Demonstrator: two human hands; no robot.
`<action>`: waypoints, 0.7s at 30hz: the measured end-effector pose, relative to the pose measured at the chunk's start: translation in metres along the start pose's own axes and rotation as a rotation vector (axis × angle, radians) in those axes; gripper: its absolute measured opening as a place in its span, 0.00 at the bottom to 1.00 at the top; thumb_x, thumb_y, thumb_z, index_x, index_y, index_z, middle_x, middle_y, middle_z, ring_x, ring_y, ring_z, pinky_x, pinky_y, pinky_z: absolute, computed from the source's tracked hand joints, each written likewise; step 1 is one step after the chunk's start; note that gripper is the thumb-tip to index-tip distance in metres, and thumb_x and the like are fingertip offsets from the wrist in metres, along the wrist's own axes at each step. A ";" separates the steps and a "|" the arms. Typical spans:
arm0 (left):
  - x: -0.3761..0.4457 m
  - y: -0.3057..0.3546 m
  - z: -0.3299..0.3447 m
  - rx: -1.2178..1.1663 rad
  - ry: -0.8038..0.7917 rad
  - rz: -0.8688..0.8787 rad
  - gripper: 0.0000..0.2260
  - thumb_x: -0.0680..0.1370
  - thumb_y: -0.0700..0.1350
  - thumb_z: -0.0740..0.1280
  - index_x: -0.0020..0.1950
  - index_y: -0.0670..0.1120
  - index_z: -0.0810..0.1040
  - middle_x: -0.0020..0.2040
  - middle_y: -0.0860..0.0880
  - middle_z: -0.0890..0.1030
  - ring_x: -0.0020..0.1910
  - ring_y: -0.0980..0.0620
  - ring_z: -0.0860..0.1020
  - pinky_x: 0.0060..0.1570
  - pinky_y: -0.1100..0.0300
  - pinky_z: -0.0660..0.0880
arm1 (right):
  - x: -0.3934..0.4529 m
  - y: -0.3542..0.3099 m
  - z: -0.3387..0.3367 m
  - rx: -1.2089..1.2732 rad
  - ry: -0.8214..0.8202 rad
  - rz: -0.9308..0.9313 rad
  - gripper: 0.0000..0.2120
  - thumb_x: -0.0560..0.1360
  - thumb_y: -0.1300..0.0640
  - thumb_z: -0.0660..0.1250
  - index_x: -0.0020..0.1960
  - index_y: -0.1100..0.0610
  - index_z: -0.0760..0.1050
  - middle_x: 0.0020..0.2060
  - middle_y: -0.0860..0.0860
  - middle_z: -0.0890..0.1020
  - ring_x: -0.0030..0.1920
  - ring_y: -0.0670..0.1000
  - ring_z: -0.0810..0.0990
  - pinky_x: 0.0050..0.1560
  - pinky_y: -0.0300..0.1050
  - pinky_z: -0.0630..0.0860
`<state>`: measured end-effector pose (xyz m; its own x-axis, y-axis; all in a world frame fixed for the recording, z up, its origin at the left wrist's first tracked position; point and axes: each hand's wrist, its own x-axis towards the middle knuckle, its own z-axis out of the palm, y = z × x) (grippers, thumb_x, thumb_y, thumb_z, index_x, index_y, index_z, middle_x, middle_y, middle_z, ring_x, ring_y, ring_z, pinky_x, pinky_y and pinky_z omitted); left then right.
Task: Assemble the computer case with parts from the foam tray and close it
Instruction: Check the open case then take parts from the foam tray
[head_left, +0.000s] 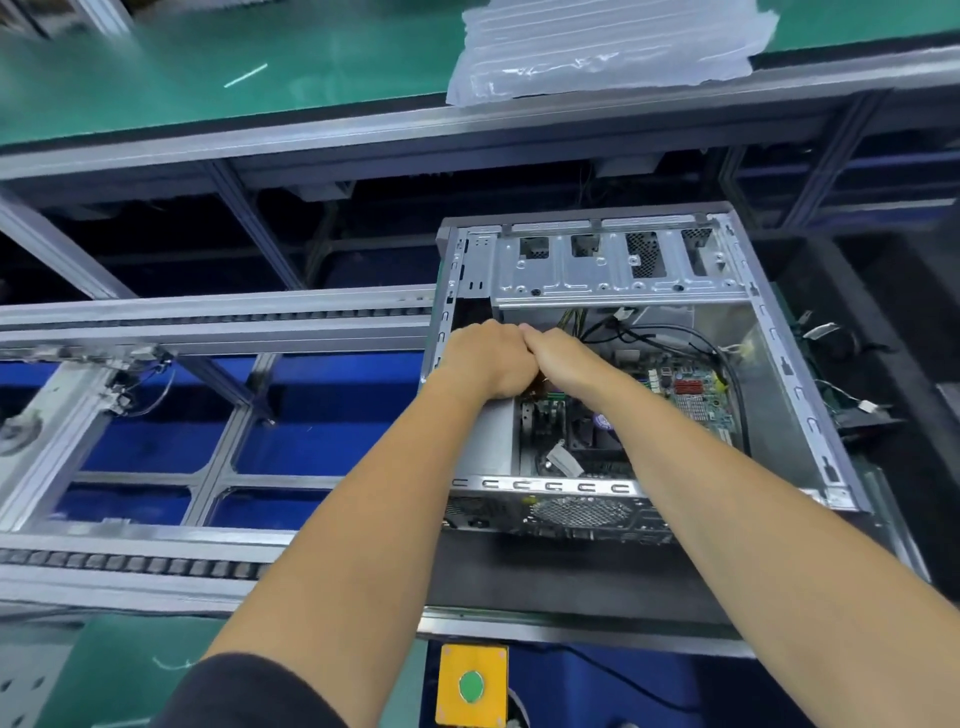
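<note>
A: Start at the hands. What are they doing?

B: The left hand (485, 358) and the right hand (558, 358) are side by side, knuckles touching, both reaching down into the open computer case (795, 374). The fingers of both curl downward out of sight, so I cannot tell whether they pinch something or just press. A small brown-orange bit shows just beneath where they meet; too hidden to name.

A: And around them?

B: Directly below and to the right of the hands lies the motherboard (691, 395), with black cables (675, 332) looping just beyond the right hand. Farther out, past the fingertips, is the perforated drive cage (613, 270). Nearer the person than the hands is the rear panel with its fan grille (582, 512).

A: How would the case handle?

B: My judgement: sheet steel, stiff, fairly heavy, with thin stamped edges that may cut. Best gripped by the folded frame rails, not the board, which looks fragile and should only be touched at connectors.

A: The foam tray?

B: Well beyond the case, on the green bench (156, 78), sits a whitish stack of foam sheets (608, 47); likely the tray. Near the elbows, a yellow box with a green button (471, 686).
</note>
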<state>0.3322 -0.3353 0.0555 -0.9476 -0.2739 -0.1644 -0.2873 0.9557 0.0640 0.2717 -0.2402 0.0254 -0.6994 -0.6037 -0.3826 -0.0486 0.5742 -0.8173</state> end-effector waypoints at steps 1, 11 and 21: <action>-0.001 0.001 -0.001 -0.003 0.008 0.001 0.15 0.76 0.45 0.54 0.56 0.42 0.77 0.54 0.42 0.79 0.50 0.41 0.76 0.43 0.56 0.66 | 0.000 0.000 0.000 -0.003 -0.011 -0.002 0.26 0.84 0.43 0.49 0.57 0.61 0.77 0.53 0.58 0.81 0.53 0.56 0.78 0.56 0.50 0.72; -0.018 0.005 0.001 -0.036 0.083 -0.040 0.04 0.73 0.46 0.57 0.45 0.48 0.69 0.43 0.46 0.77 0.39 0.45 0.70 0.40 0.56 0.65 | -0.011 -0.004 -0.001 -0.017 -0.079 -0.015 0.29 0.84 0.42 0.48 0.58 0.62 0.78 0.49 0.59 0.84 0.50 0.55 0.81 0.62 0.54 0.74; 0.001 0.002 0.001 -0.031 0.018 -0.037 0.10 0.75 0.47 0.53 0.47 0.46 0.73 0.43 0.45 0.77 0.38 0.46 0.71 0.40 0.55 0.66 | -0.004 -0.004 -0.004 0.021 0.030 -0.056 0.22 0.83 0.43 0.52 0.43 0.56 0.76 0.40 0.51 0.80 0.41 0.49 0.78 0.43 0.43 0.73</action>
<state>0.3309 -0.3336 0.0544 -0.9386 -0.3107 -0.1499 -0.3258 0.9413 0.0885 0.2719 -0.2375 0.0320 -0.7172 -0.6173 -0.3233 -0.0736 0.5284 -0.8458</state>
